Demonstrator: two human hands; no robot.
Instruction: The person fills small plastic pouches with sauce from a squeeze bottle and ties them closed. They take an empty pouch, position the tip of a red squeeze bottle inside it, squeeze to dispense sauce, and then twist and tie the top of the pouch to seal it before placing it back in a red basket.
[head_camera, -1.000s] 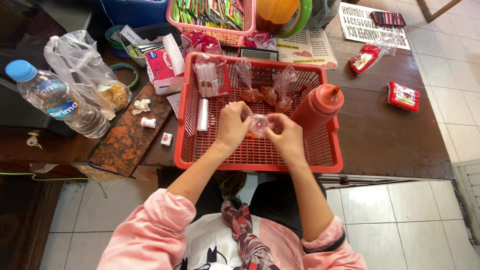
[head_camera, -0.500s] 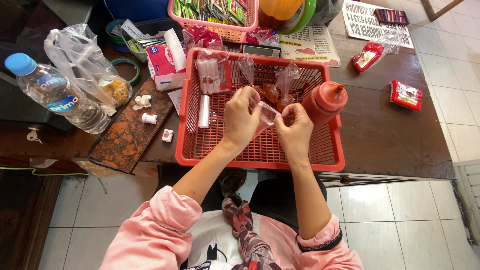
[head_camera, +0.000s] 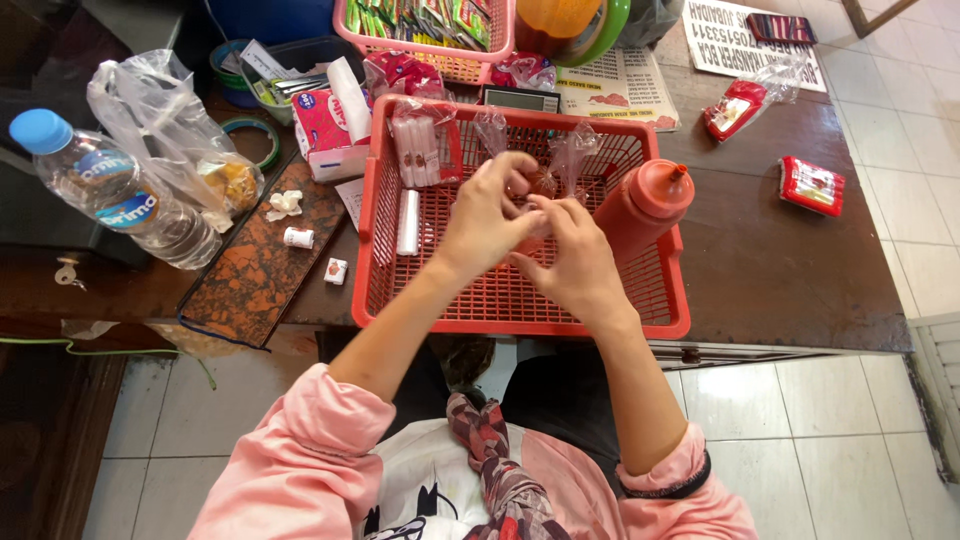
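The left hand (head_camera: 490, 215) and right hand (head_camera: 570, 262) meet over the red basket (head_camera: 520, 312), and their fingers (head_camera: 520, 175) cover most of the small clear bag (head_camera: 540, 185) between them, so its contents and the exact grip cannot be told. The pink basket (head_camera: 455, 62), the orange container (head_camera: 565, 15) and the blue tub (head_camera: 270, 15) are cut off by the top edge. The person's lap and pink sleeves (head_camera: 300, 470) run off the bottom edge.
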